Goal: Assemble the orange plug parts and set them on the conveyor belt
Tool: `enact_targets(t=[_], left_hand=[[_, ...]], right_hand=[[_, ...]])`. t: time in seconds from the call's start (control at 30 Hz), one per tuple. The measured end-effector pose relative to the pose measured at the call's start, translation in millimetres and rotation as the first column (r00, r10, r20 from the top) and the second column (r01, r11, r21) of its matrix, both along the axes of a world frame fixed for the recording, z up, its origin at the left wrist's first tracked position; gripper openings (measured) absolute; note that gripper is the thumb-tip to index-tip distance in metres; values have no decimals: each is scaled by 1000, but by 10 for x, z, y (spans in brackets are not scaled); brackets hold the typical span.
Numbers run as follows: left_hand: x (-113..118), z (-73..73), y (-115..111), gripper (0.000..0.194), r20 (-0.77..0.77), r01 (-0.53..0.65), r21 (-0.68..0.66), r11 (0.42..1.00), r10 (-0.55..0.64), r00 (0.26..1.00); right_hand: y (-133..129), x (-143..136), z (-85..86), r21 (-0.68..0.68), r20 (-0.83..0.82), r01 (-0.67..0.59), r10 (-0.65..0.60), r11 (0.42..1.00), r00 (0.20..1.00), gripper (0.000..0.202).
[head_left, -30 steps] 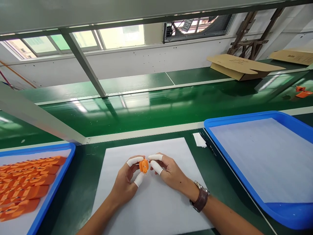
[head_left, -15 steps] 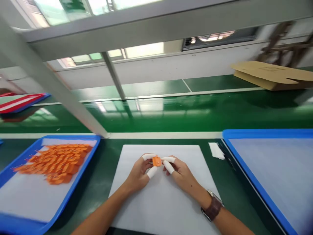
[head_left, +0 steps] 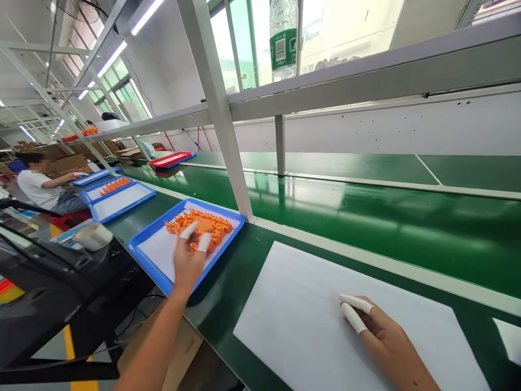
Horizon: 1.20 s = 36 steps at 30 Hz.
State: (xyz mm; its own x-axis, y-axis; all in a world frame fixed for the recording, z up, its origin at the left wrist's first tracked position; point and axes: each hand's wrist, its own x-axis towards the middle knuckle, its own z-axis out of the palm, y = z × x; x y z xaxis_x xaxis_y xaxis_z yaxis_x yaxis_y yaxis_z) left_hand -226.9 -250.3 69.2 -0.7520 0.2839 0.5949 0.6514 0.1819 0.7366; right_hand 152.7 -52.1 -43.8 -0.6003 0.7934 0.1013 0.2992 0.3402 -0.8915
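My left hand (head_left: 191,252), with white covers on thumb and index finger, reaches over the orange pieces (head_left: 222,225) in a blue tray (head_left: 144,252). An orange piece (head_left: 204,226) shows at its fingertips; whether it is gripped is unclear. Over the white sheet (head_left: 299,304) is my right hand (head_left: 374,331), its covered thumb and index finger brought close together. Whatever those fingertips might hold is too small to make out.
A pale frame post (head_left: 226,119) rises behind the tray. Further left are more blue trays (head_left: 122,201), a tape roll (head_left: 93,236) and a seated person (head_left: 38,184). A bottle (head_left: 284,43) stands on the upper shelf.
The view has swung left. My left hand has left the orange piece held between both hands and moved to the tray. My right hand stays over the sheet, and the orange piece no longer shows there.
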Motion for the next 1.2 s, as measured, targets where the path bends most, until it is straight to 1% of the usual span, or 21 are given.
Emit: enact_targets(t=[0.07,0.1,0.13,0.2,0.33,0.4,0.47,0.53,0.6,0.7,0.77,0.83,0.87,0.9,0.93,0.97,1.03,1.07,1.13,1.17,1.2], left_hand=[[-467,-56,-298,56,70,-147,-12,989,147,987],[-662,-97,-428,57,100,-192,-109,975,203,974],[-822,-146,-541,56,126,-198,-255,947,235,964],[-1040,-255,-701,52,163,-166,-387,907,245,956],[-1198,-447,-767,41,217,-67,-490,869,196,956],[-1227,-492,-733,37,230,-34,-507,861,173,958],[-1239,-494,-703,40,222,-33,-506,862,167,961],[-1209,-453,-686,49,188,-69,-494,867,184,965],[-1105,-376,-656,57,122,-150,-461,874,230,966],[-773,-217,-498,51,-31,-256,-269,928,257,966],[-458,-100,-287,41,-94,-181,-117,976,171,981],[-114,8,-8,34,-101,9,-72,997,-17,995],[57,51,147,31,-98,128,-81,988,-136,986],[225,83,308,28,-91,258,-104,960,-268,959],[390,102,472,25,-84,394,-133,910,-406,910],[552,106,636,24,-74,523,-166,836,-539,839],[872,73,957,24,-44,732,-223,643,-757,652],[1028,40,1110,26,-23,805,-244,540,-833,552],[1325,-42,1402,27,46,896,-268,354,-925,378],[1458,-85,1539,25,99,922,-268,279,-944,314],[1575,-128,1671,23,149,939,-262,224,-951,269]], right_hand=[[9,1,-19,-4,27,-9,9,1000,1000,33],[13,2,-21,-10,49,-12,13,1000,999,33],[17,4,-19,-17,72,-14,15,1000,997,34],[23,5,-6,-29,109,-15,18,999,994,36],[24,-4,32,-42,131,-15,20,999,991,36],[19,-10,46,-30,118,-3,7,1000,993,35],[12,-13,50,-19,96,13,-11,1000,995,35],[6,-15,44,-21,85,13,-12,1000,996,35],[2,-24,34,-31,80,13,-11,999,997,35],[2,-55,52,-33,72,-16,18,999,997,33],[12,-85,101,-15,69,-52,53,999,996,31],[40,-118,170,-6,75,-93,93,996,993,30],[63,-135,204,-13,80,-108,108,994,991,29],[92,-154,235,-27,77,-118,120,993,990,27],[127,-174,262,-64,83,-124,129,990,988,26],[167,-196,285,-131,80,-126,137,983,987,26],[261,-253,323,-311,-4,-152,159,938,987,25],[312,-287,341,-370,-76,-162,144,915,987,22],[417,-364,372,-387,-161,-159,103,908,982,20],[470,-403,383,-378,-198,-147,75,914,977,18],[521,-440,391,-368,-230,-133,48,920,972,17]])
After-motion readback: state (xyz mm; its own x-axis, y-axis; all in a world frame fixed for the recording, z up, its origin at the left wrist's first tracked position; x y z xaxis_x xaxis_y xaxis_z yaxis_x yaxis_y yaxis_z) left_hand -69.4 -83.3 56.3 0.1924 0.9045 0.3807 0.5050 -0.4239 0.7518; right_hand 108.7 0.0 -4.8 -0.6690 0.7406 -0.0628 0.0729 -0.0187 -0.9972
